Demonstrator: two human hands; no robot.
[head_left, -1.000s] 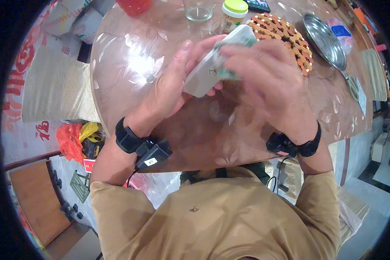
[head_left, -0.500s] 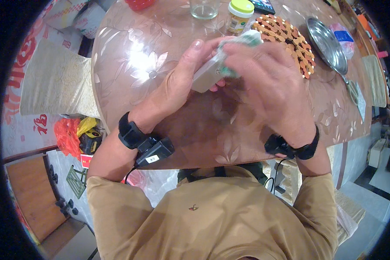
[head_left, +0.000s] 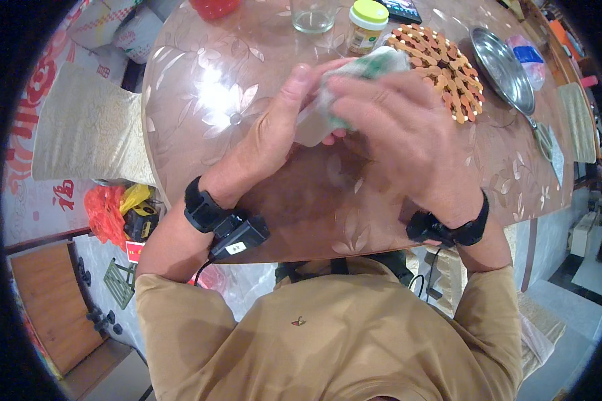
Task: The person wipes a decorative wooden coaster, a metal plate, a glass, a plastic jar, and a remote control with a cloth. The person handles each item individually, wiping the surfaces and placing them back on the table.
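Observation:
My left hand (head_left: pixel 274 127) is closed around a pale, flat object with a rectangular end (head_left: pixel 310 131), held above the table. Its thumb lies along the near side and fingertips show underneath. A white and green cloth (head_left: pixel 379 63) is draped over the object's upper part, so its exact kind cannot be made out. Pressing the cloth against it is my right hand (head_left: pixel 411 127), closed on the cloth, its fingers somewhat blurred. Both wrists wear black straps with small black devices.
Beyond my hands on the table (head_left: pixel 287 230) stand a glass (head_left: pixel 313 20), a jar with a yellow-green lid (head_left: pixel 366 27) and a red container (head_left: pixel 214 7). Rightward lie a wooden trivet (head_left: pixel 451 73), a metal pan (head_left: pixel 502 70), scissors (head_left: pixel 542 142) and a plastic-wrapped pack (head_left: pixel 530 63).
My right hand has slid the cloth left and down the pale object, covering more of it. My left hand keeps its hold in nearly the same place.

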